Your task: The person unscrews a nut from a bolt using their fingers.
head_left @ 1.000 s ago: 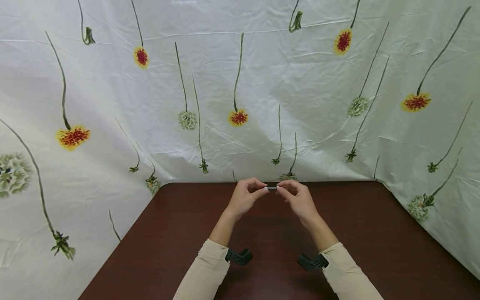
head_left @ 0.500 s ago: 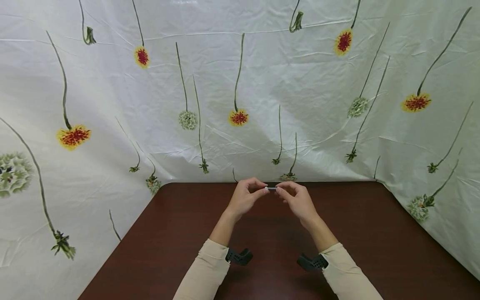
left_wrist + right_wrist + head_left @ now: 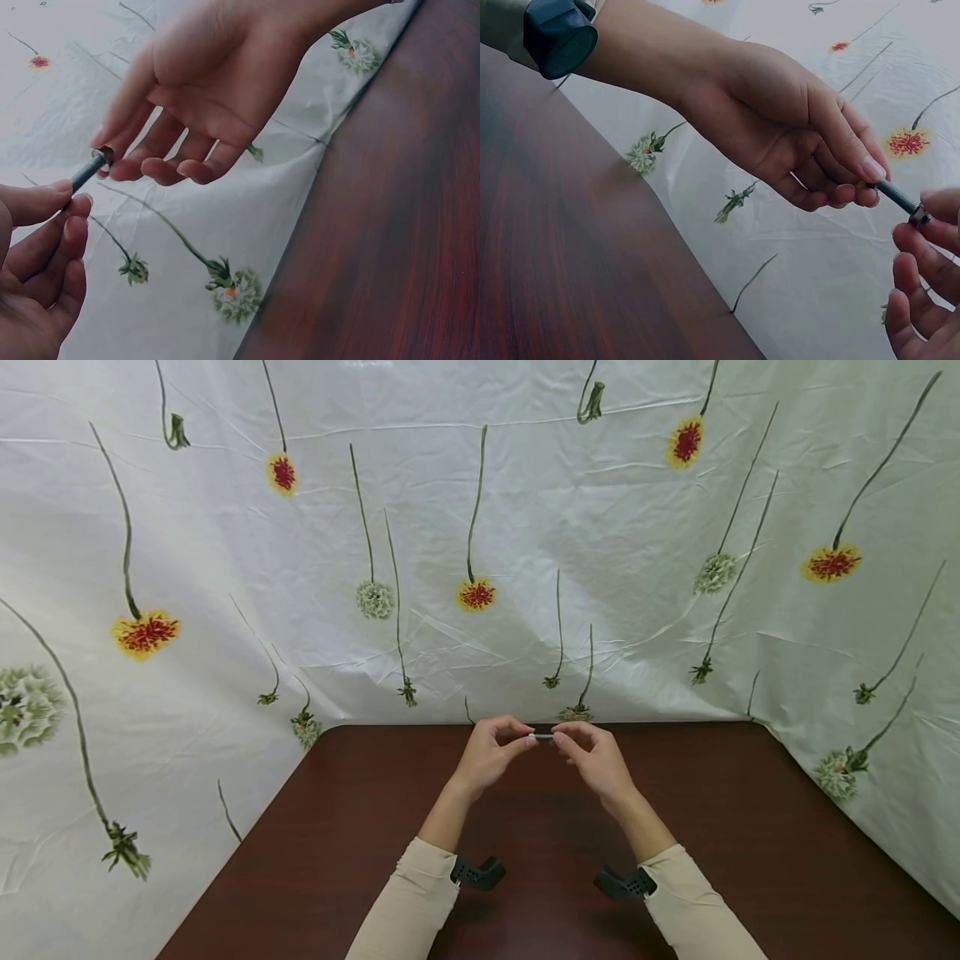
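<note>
A thin metal bolt (image 3: 543,737) lies level between both hands above the table's far part. My left hand (image 3: 486,760) pinches the threaded shank between thumb and fingers. At the bolt's other end, my right hand (image 3: 602,766) holds a wider metal piece with thumb and fingertips. The left wrist view shows the threaded bolt (image 3: 86,172) slanting from the left hand (image 3: 37,262) up to the right hand (image 3: 217,82). Seen from the right wrist, the wider end piece (image 3: 919,217) is dark; whether it is a nut or the head I cannot tell. Fingers hide the shank's far end.
Both hands are above a dark red-brown wooden table (image 3: 420,802). A white cloth (image 3: 420,543) printed with flowers hangs behind and along its sides. Each forearm carries a black wrist device, the left one (image 3: 478,873) and the right one (image 3: 625,884).
My right fingers shift slightly at the bolt's end, while the left hand keeps its grip. The bolt stays in the same place between the hands.
</note>
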Tool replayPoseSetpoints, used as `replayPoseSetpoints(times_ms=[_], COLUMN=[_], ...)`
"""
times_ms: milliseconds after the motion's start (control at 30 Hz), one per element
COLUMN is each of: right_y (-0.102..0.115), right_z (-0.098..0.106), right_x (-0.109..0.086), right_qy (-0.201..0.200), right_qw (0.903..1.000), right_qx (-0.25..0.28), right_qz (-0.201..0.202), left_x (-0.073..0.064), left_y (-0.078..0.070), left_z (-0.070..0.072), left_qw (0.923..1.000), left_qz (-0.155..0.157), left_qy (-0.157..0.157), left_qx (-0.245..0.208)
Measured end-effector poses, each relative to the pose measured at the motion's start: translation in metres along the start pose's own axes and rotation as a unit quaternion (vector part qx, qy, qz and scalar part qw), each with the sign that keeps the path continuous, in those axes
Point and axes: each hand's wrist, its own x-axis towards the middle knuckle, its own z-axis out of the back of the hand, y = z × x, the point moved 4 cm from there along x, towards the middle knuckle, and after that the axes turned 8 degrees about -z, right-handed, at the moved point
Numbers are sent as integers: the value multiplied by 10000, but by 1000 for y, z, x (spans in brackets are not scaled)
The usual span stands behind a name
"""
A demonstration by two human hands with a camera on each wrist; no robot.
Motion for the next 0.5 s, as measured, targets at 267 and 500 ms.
replayPoseSetpoints(times_ms=[267,500], right_y=[-1,-1], right_z=[0,-1], right_x=[0,1], right_qy=[-31,-71], right_qw=[9997,9999], right_qx=[-18,80], right_qz=[224,-34], left_x=[0,1], left_y=[1,1], left_z=[1,1], left_qw=[10000,10000], left_qz=[50,42], left_qy=[-21,-38], left_qx=[-7,54])
